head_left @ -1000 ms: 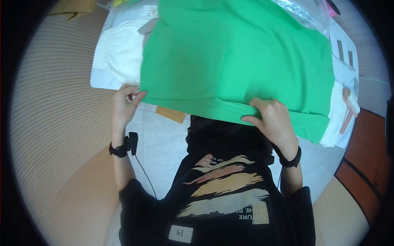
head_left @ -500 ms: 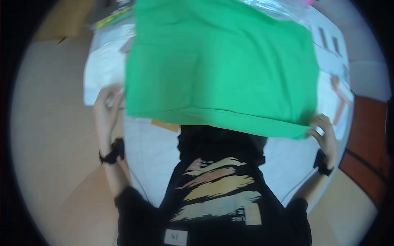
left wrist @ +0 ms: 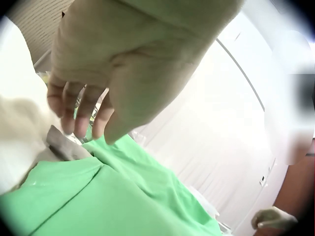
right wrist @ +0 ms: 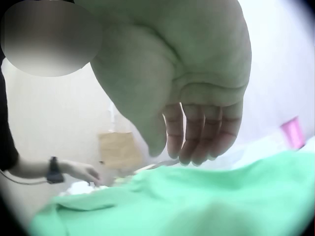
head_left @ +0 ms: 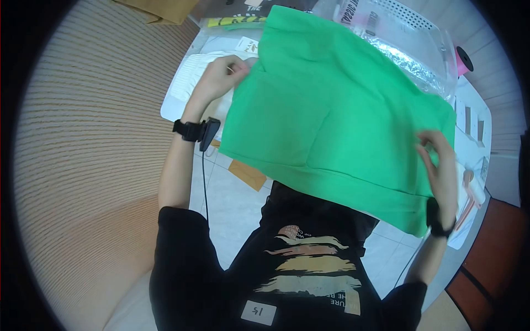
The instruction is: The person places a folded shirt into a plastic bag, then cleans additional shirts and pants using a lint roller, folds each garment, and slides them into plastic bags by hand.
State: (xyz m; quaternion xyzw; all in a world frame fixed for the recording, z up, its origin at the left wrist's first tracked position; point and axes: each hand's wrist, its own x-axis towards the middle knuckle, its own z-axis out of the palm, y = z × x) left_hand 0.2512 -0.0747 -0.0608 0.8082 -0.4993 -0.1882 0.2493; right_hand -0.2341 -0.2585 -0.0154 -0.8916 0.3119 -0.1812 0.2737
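A green cloth garment (head_left: 287, 127) lies spread over the table, its folded hem band along the near edge. At its upper left edge is my left hand (head_left: 220, 80), fingers loosely bent beside a small grey piece (left wrist: 64, 145). The left wrist view shows no cloth between those fingers and the thumb. Over the garment's right part hovers my right hand (head_left: 440, 165), thumb apart from relaxed fingers. In the right wrist view its fingertips (right wrist: 197, 160) hang just above the green fabric, holding nothing. White ribbed cloth (head_left: 190, 77) shows from under the left side.
Clear plastic packaging (head_left: 408, 60) and a white perforated basket (head_left: 408, 14) stand at the back, with a pink spool (head_left: 462, 62) beside them. A pinkish tool (head_left: 470, 204) lies at the right table edge. Brown paper (head_left: 165, 10) sits at the far left.
My right hand has let go of the hem's right corner and lifted over the garment. My left hand has moved up along the left edge. The head view has shifted.
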